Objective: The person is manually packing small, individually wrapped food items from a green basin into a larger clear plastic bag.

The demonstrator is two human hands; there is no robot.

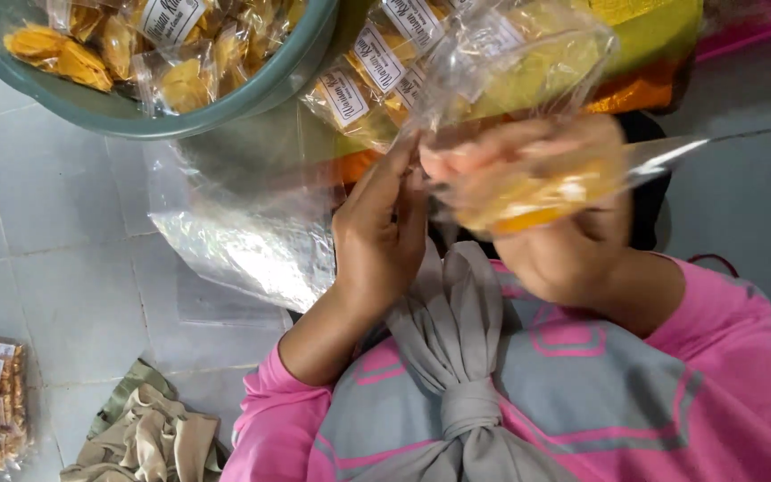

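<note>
Keep the clear snack bag (528, 161) cupped in the right hand (564, 241) while the left hand's (377, 232) pinched fingertips (408, 174) work its mouth (contents: yellow chips).

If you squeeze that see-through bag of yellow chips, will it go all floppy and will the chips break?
The clear bag probably bends and crinkles easily: its thin plastic already folds around the right hand. The yellow chips inside look thin and curled, so a hard squeeze would likely crack them. It seems light, since the left hand only pinches its edge with fingertips.
</note>
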